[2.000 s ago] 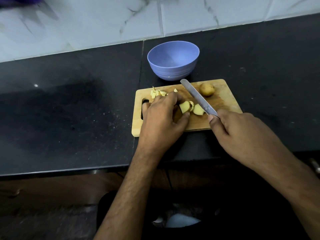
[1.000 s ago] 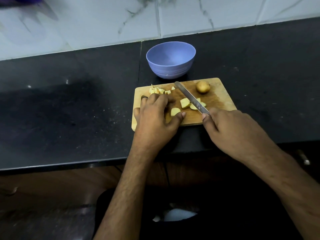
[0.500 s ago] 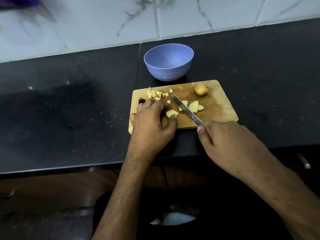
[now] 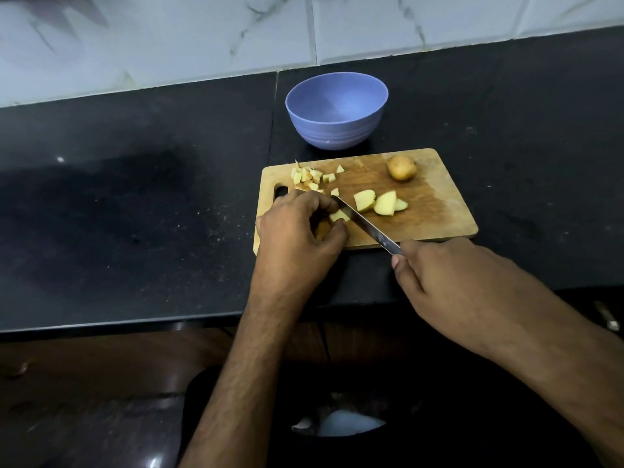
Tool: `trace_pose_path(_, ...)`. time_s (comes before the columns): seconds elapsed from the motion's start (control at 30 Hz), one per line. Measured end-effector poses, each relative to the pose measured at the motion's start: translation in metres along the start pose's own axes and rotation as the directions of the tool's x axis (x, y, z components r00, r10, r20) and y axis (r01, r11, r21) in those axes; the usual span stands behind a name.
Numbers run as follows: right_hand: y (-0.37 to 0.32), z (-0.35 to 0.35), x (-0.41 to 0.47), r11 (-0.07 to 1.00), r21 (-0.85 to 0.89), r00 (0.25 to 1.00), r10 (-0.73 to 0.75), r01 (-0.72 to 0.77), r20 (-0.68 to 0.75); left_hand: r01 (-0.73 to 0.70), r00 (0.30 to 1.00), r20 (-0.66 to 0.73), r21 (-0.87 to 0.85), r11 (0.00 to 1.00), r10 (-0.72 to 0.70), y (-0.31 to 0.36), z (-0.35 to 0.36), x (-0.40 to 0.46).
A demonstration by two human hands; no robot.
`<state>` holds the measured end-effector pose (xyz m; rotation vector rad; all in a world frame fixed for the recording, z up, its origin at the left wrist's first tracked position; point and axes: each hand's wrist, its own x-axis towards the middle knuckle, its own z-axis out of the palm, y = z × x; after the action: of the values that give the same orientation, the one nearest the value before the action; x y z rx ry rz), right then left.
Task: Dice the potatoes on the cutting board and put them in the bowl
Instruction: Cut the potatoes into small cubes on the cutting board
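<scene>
Potato piece small, firm, wet-slick; left hand pinches it beside blade; right hand wraps knife handle.

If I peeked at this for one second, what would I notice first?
Probably the two hands at the wooden cutting board: the left hand pinches a potato piece while the right hand holds a knife against it. Next, the blue bowl behind the board, and one whole potato at the board's far right.
</scene>
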<state>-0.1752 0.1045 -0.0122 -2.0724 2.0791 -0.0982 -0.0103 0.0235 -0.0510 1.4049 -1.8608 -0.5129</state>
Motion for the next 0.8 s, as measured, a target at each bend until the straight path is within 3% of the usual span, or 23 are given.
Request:
trace_pose_path(0.17, 0.001, -0.01, 0.006, 0.999, -0.039, 0.98, 0.03, -0.023, 0.194, 0.033, 0.999, 0.002, -0.021, 0.999, -0.032, 0.003, 0.0, -0.001)
trace_pose_path(0.43, 0.003, -0.021, -0.024, 0.991, -0.098, 0.97, 0.107, -0.087, 0.22, 0.056, 0.998, -0.02, -0.038, 0.998, -0.057, 0.005, -0.003, -0.004)
trace_pose_path(0.8, -0.003, -0.002, -0.025, 0.998, 0.032, 0.998, 0.05, -0.049, -0.025, 0.044, 0.999, -0.025, -0.002, 0.999, -0.044, 0.003, -0.005, -0.015)
